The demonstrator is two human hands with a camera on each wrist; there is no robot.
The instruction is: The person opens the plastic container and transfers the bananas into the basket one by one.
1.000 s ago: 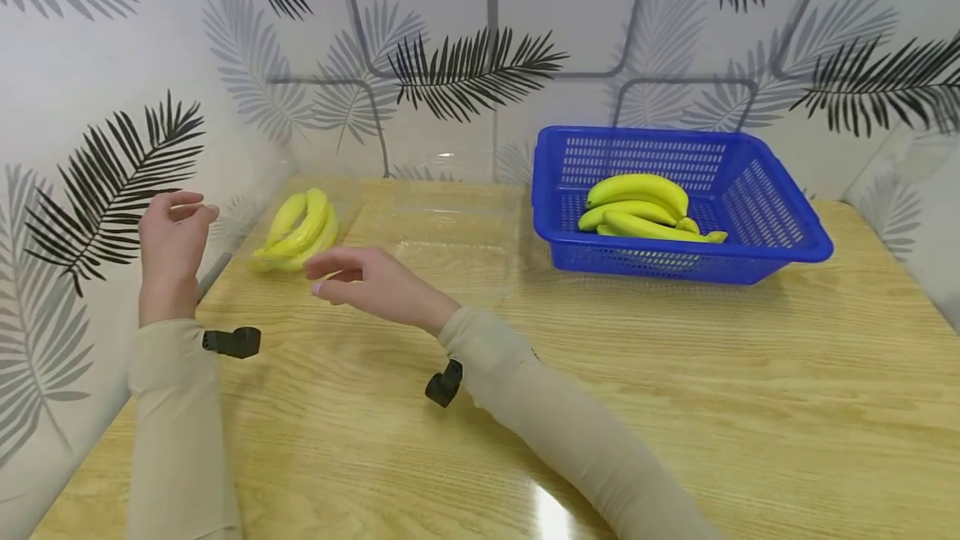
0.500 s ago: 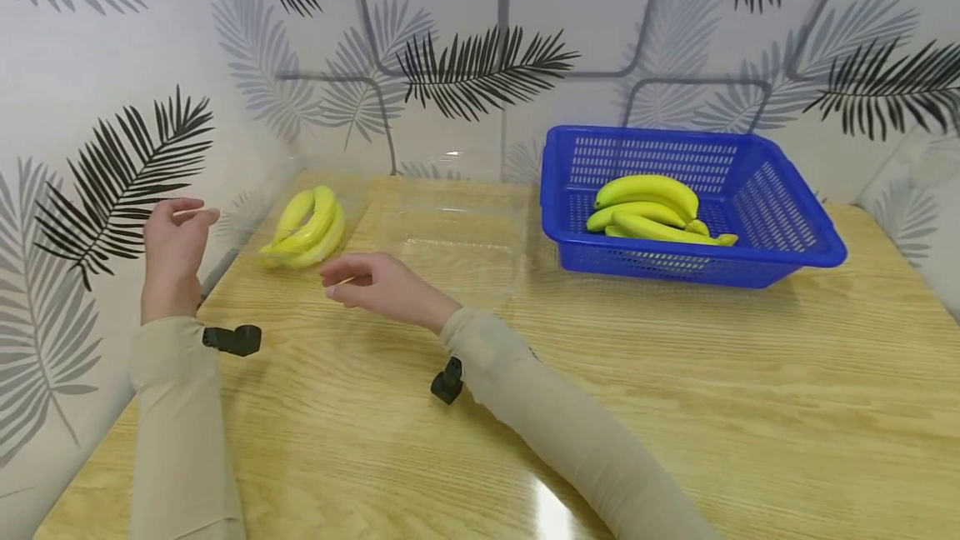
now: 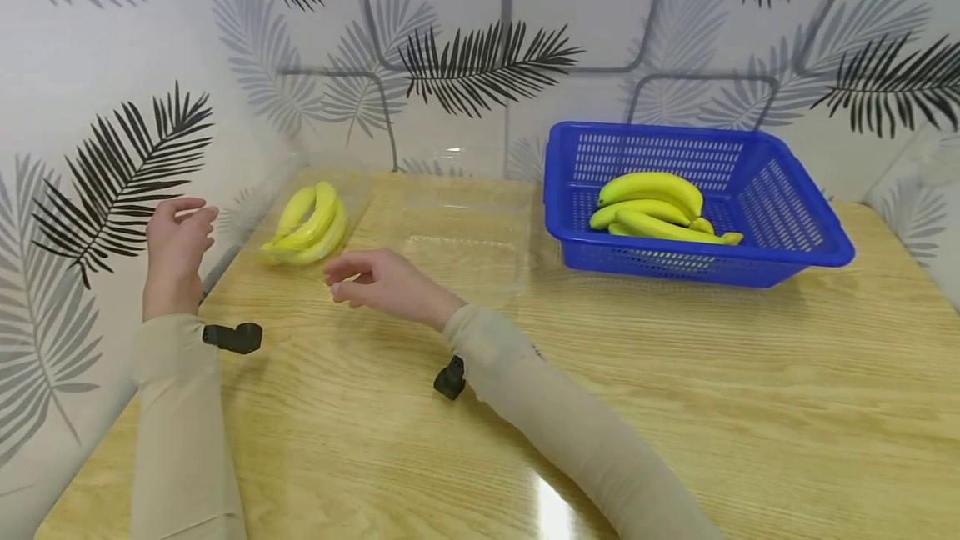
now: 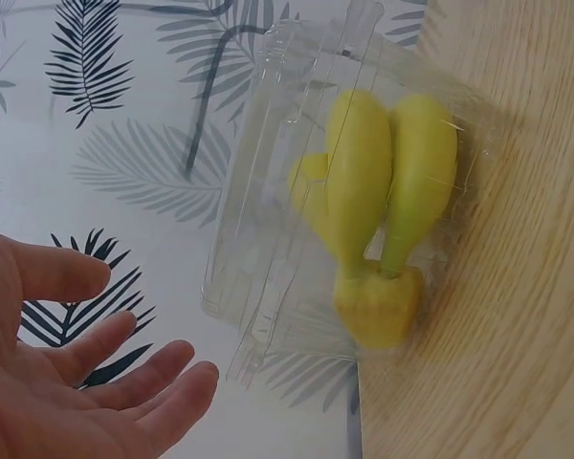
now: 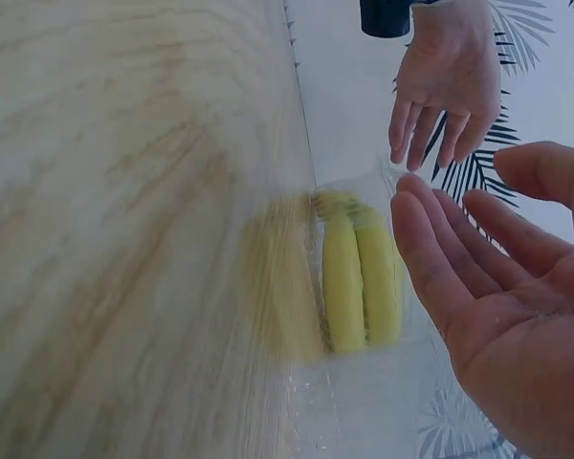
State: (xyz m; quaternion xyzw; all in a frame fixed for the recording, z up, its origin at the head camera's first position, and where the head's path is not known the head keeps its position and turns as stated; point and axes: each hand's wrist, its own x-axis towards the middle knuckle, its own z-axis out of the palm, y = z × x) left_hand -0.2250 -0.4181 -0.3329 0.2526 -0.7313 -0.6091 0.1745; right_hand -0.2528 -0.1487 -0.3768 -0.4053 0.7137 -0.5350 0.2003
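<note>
1. The small bunch of yellow bananas (image 3: 306,226) lies inside a clear plastic clamshell box (image 4: 297,182) at the far left corner of the light wooden bench (image 3: 600,407), close to the leaf-patterned wall (image 3: 90,90); the left wrist view shows the box's transparent lid standing open behind the fruit
2. The left hand (image 3: 174,233) hovers just left of the box, fingers relaxed and spread, gripping nothing and touching nothing
3. The right hand (image 3: 382,283) hangs above the bench just right of the bananas, palm turned toward them, fingers loose and empty
4. Over the last second both hands have barely shifted: the right one has drifted a little to the right and the left one sits almost where it was, so the bananas and box are flanked by two released hands rather than held
5. My reading is that the bunch is already set down in the box and the open lid has not yet been handled
6. A second clear plastic tray (image 3: 457,232) sits on the bench between the box and the blue perforated plastic basket (image 3: 795,223), which stands well apart to the right and holds another bunch of yellow bananas (image 3: 656,207)
7. Beige sleeves cover both forearms, each with a small black wrist-mounted device (image 3: 232,337) near the cuff
</note>
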